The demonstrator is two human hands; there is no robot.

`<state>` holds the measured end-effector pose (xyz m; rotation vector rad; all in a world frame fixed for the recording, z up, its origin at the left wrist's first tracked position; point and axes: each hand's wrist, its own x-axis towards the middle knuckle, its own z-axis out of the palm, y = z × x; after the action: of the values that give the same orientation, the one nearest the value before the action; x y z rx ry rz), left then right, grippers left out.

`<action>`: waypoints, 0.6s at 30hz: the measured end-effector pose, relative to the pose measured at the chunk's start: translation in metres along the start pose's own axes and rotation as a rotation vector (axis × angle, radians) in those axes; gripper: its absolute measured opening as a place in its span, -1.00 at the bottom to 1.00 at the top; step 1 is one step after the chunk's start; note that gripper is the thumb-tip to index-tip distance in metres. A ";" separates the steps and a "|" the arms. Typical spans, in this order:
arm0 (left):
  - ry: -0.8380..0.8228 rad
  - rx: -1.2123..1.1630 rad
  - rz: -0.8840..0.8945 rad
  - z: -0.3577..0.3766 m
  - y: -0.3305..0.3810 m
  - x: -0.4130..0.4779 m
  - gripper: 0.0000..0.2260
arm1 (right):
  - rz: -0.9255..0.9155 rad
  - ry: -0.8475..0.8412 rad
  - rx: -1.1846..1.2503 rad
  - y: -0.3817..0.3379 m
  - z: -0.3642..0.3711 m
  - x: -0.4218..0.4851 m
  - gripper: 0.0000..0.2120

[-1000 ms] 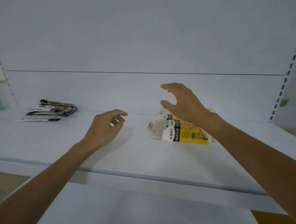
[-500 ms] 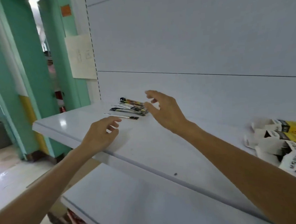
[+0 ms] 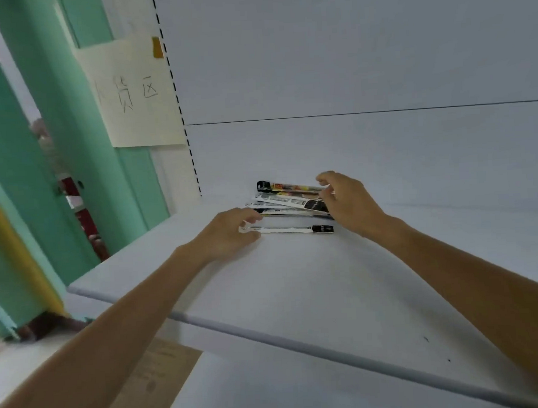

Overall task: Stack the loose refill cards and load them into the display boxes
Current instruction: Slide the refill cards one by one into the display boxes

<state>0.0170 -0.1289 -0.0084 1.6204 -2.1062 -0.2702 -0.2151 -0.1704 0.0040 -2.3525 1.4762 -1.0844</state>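
Now, with your left hand (image 3: 226, 237) curled at the lone black-and-white paper card (image 3: 291, 230) and your right hand (image 3: 352, 204) cupping the fanned pile of printed refill cards (image 3: 286, 199) at the back of the white metal shelf (image 3: 296, 280), neither grip clear, slide the stray in and square the edges.

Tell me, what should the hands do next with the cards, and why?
Probably slide the lone card up to the pile: it lies apart in front, with the left hand at its end and the right hand at the pile.

We look through one head-worn wide-angle camera, facing forward and down, close over the white shelf (image 3: 296, 280) toward its back panel (image 3: 347, 59)
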 end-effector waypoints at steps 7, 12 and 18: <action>-0.052 0.047 0.123 0.008 -0.018 0.027 -0.76 | 0.112 0.006 0.055 0.012 0.000 0.011 -0.59; -0.051 0.056 0.127 -0.001 -0.029 0.041 -0.75 | 0.162 -0.075 -0.096 0.008 0.002 0.013 -0.68; -0.031 0.213 0.119 0.004 -0.028 0.060 -0.64 | 0.031 -0.145 -0.389 0.004 0.022 0.016 -0.71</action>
<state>0.0276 -0.1939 -0.0093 1.6071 -2.3107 -0.0335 -0.2003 -0.1912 -0.0057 -2.5775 1.7945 -0.6466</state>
